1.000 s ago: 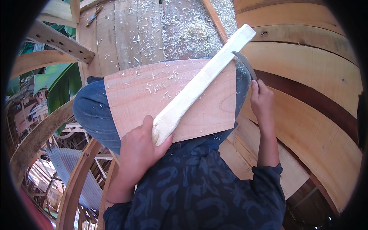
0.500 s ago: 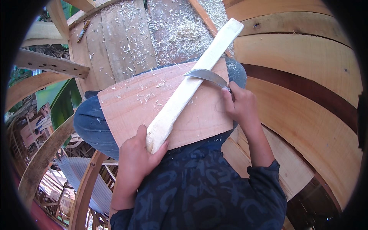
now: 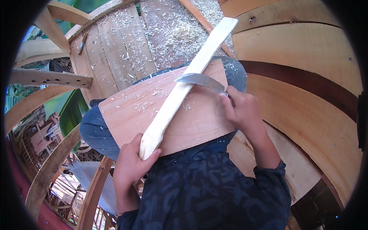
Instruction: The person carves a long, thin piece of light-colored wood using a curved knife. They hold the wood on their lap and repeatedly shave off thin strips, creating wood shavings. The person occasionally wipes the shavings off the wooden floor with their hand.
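A long pale wooden stick (image 3: 178,94), thicker at its near end, slants across a flat board (image 3: 132,105) on my lap. My left hand (image 3: 134,157) grips the stick's near end, thumb on one side and fingers on the other. In my right hand (image 3: 243,105) is a curved knife (image 3: 203,81), its handle mostly hidden by the closed fingers. The blade lies across the stick around its middle, tip pointing left. Small shavings are scattered over the board.
Wood shavings (image 3: 188,32) cover much of the plank floor (image 3: 115,46) ahead. A small narrow object (image 3: 82,43) lies at the far left. Curved planks (image 3: 295,46) rise on the right. Wooden ribs (image 3: 50,78) and a corrugated sheet (image 3: 90,178) are on the left.
The knife has slid along the stick toward me, a little to the left. My left hand and the stick's near end sit slightly lower and further left. The view has shifted slightly.
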`<state>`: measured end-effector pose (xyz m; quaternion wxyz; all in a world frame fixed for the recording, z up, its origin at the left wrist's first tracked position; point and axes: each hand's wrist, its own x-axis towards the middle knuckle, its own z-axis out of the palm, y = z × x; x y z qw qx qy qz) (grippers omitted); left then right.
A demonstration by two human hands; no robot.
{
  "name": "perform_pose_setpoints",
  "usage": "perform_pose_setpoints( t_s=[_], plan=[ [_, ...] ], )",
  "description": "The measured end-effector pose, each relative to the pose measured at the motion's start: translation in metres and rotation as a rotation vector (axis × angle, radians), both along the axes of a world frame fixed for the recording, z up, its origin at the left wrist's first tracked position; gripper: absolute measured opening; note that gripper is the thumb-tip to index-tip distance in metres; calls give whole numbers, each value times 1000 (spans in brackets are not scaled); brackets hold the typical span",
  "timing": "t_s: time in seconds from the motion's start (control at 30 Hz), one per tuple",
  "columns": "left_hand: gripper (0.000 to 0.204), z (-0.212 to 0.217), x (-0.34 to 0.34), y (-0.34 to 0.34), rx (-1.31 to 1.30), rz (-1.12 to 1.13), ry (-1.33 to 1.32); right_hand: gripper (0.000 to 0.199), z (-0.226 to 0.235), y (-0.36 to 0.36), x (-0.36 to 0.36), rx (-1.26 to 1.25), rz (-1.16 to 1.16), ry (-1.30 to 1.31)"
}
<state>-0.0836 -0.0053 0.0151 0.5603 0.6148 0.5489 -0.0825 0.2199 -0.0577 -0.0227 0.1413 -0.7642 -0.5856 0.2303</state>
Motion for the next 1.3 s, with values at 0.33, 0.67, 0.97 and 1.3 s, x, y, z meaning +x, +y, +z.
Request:
perform_pose_setpoints(
  t_s=[0.33,0.67,0.97,1.3],
  plan=[
    [43,10,8,2,-18,-10,91,29,-24,12,25,41,50,-129],
    [47,4,-15,-7,-37,-8,47,33,-8,19,65,-92,-247,-139],
    [47,11,-10,-1,-125,-1,44,27,-20,13,17,57,105,-50],
    [45,4,-27,-9,-104,-4,-10,29,-18,27,70,-7,-213,-81]
  ],
)
